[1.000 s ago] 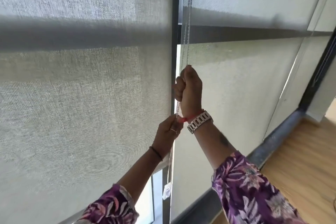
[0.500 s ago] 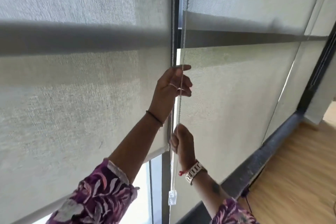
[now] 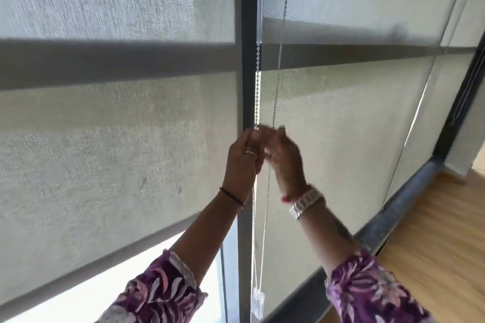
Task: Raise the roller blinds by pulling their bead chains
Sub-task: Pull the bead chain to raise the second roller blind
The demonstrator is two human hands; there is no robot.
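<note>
The bead chain (image 3: 257, 92) hangs in two strands beside the dark window post (image 3: 246, 86). My left hand (image 3: 242, 165) is closed around the left strand at about mid-height. My right hand (image 3: 284, 157) is level with it and blurred. Its fingers are spread beside the right strand (image 3: 275, 97) and do not visibly grip it. The left roller blind (image 3: 118, 152) is partly raised; its bottom bar (image 3: 105, 266) shows bright glass beneath. A clear chain weight (image 3: 258, 303) dangles low. The right roller blind (image 3: 341, 139) reaches down to the sill.
A dark sill (image 3: 409, 196) runs along the base of the windows to the right. Wooden floor (image 3: 433, 244) lies at the lower right. A further blind panel (image 3: 451, 102) and dark frame (image 3: 469, 86) stand at the far right.
My right hand let go low on the chain and rose to the left hand's level. My left hand closed on the chain and came down a little. The left blind's bottom bar sits higher.
</note>
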